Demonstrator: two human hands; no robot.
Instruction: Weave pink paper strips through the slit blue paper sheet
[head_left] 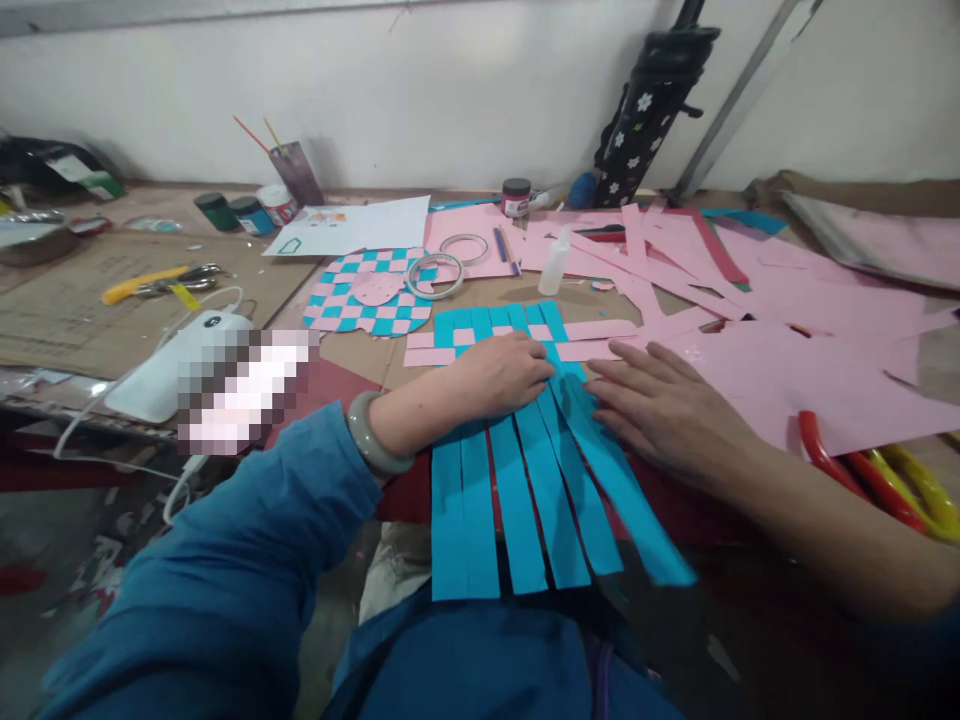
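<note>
Two bare hands lie open and flat, the left hand (pixel 499 378) and right hand (pixel 664 410), clamping nothing, on cyan paper strips (pixel 517 500) woven with pink strips (pixel 596 330); even pressure keeps rows square. Beyond those strips lies a checkered paper mat (pixel 367 290).

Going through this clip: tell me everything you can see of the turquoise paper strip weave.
The turquoise paper strip weave is matte paper cut into long parallel strips. Its far end interlaces with pink paper strips that stick out on both sides, forming a checker pattern. Its loose near strips fan toward the person's lap. It lies on brown cardboard, with the left hand pressing on it and the right hand against its right side.
</note>
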